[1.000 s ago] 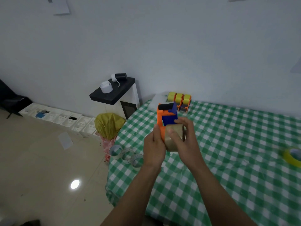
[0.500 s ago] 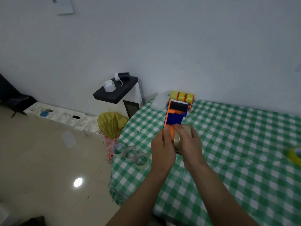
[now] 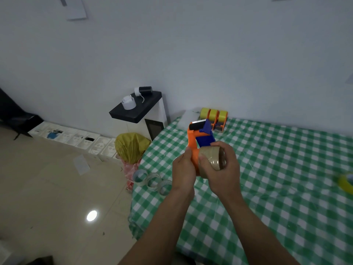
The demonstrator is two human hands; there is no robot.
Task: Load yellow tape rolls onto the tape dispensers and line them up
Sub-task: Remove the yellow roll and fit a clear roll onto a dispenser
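Observation:
I hold an orange and blue tape dispenser (image 3: 200,134) up over the left part of the table. My left hand (image 3: 184,169) grips its orange body from the left. My right hand (image 3: 224,169) wraps around a brownish roll of tape (image 3: 212,159) seated on the dispenser. At the table's far edge stand three dispensers loaded with yellow tape (image 3: 214,118) in a row. A loose yellow tape roll (image 3: 346,183) lies blurred at the right edge of the view.
The table wears a green checked cloth (image 3: 267,188). Three clear, nearly spent tape rolls (image 3: 152,181) lie at its left edge. Beyond it stand a yellow bag (image 3: 130,147) and a white cabinet with a black top (image 3: 137,111) on the floor.
The dispenser has tilted, its roller end now leaning left. My right hand has turned so the brownish roll shows more. The view shifted slightly.

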